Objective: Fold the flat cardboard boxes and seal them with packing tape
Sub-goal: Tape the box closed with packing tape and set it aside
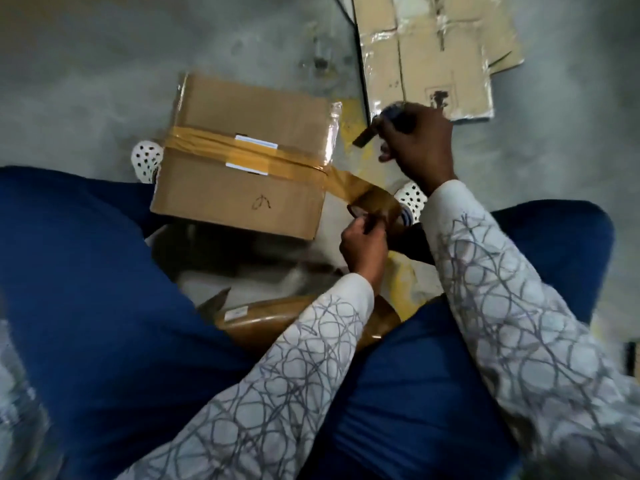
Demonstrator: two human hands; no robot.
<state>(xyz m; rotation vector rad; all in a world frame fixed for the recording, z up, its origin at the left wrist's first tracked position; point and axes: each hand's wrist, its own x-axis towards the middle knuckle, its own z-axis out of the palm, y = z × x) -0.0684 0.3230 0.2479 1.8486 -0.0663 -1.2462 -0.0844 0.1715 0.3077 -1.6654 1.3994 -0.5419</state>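
Tape (pixel 242 154) already spans the folded box (pixel 249 109) just left of my left hand (pixel 363 244), which grips the roll (pixel 378 205). My right hand (pixel 419 140), just beyond, clenches a cutter (pixel 364 137). Next, I judge, comes slicing the taut strip cleanly.

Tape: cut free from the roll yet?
No, the tape strip runs unbroken from the box to the roll held by the left hand.

Clothing: white long sleeves (pixel 294 358) with grey scribbled-loop print on both arms. Loose deep blue trousers (pixel 86 271). White perforated clog shoes (pixel 147 161) — dark round holes.
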